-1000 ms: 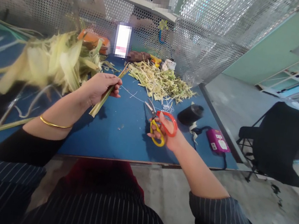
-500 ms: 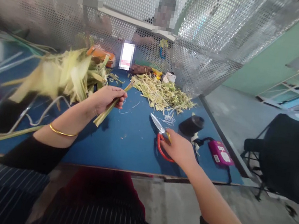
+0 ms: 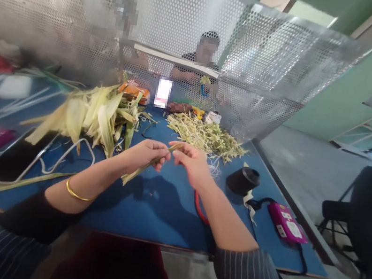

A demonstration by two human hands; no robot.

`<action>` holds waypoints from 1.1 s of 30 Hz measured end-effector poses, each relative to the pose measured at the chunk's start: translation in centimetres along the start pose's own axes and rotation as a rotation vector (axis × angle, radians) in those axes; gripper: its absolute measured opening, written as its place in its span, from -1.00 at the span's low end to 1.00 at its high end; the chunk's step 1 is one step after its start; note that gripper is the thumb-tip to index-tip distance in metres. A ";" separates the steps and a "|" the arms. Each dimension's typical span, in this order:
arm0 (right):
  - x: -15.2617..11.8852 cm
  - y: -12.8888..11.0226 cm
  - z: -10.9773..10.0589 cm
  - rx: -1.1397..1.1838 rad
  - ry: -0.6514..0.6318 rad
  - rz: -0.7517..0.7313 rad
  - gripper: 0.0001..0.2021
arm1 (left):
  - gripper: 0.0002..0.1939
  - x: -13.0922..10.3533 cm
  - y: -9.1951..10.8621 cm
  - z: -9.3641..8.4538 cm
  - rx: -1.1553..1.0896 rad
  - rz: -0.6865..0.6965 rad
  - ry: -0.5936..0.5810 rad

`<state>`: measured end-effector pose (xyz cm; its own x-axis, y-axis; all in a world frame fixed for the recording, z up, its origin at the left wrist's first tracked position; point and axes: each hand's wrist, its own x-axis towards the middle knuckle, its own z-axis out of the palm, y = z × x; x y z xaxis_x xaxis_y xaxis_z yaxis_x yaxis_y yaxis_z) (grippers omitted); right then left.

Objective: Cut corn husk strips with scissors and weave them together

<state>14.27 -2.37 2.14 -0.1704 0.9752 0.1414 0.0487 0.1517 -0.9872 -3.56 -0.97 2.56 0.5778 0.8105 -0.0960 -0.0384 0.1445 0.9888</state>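
Observation:
My left hand (image 3: 149, 155) is closed around a folded strip of dried corn husk (image 3: 134, 177), whose lower end sticks out toward me. At the strip's far end, the thumb and fingers of my right hand (image 3: 191, 162) pinch it, close beside the left fingertips. Scissors with red handles (image 3: 198, 206) lie on the blue tabletop, mostly hidden under my right wrist. A heap of pale husk leaves (image 3: 93, 117) is to the left of my hands. Beyond them spreads a pile of cut husk scraps (image 3: 208, 136), with loose white thread (image 3: 214, 168) at its near edge.
On the right are a black thread spool (image 3: 242, 181) and a magenta power strip (image 3: 288, 223). A dark-screened tablet (image 3: 13, 158) with a white cable lies left. A lit phone (image 3: 163, 93) stands at the back before a perforated screen (image 3: 178, 14); people sit behind it.
My right hand has let go of the scissors, leaving them on the table, and moved up and left to pinch the husk strip's far end. My left hand still grips the strip.

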 end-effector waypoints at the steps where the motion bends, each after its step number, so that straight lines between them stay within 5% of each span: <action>1: 0.0 0.3 0.2 0.043 -0.002 -0.003 -0.73 | -0.82 0.0 -0.2 0.2 0.018 -0.003 -0.014; 12: -1.1 0.6 -1.2 -0.203 0.091 -0.042 -0.90 | -0.80 0.4 -1.3 1.0 0.075 -0.096 -0.059; 26: -0.9 1.5 -1.0 -0.112 0.089 -0.090 -0.88 | -0.82 0.4 -1.3 1.2 0.024 -0.095 0.003; 33: -1.0 2.6 -0.6 0.085 -0.219 0.054 -0.80 | -0.85 0.4 -0.6 0.6 -0.102 -0.075 0.037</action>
<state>15.15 -2.91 -0.53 -0.3801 0.9216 0.0783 -0.0179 0.0773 -0.9968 -2.85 -1.08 2.00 0.5521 0.8151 -0.1756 -0.0795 0.2611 0.9620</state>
